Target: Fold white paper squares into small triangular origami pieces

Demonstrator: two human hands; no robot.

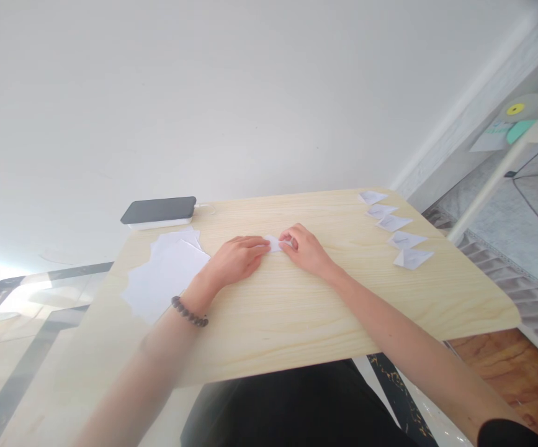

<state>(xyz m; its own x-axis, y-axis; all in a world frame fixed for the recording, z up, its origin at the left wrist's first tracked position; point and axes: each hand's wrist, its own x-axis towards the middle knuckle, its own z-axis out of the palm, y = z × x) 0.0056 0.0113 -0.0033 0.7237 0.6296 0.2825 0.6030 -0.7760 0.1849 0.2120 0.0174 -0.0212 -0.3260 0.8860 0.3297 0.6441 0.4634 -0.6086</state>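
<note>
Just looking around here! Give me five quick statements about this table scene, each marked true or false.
1. The left hand and right hand are at a small white paper. True.
2. Three folded papers line the table's right side. False: there are five folded papers.
3. The beaded bracelet is on the right arm. False: it is on the left.
4. Loose white sheets lie on the table's left side. True.
5. A dark-topped device sits at the far left. True.
</note>
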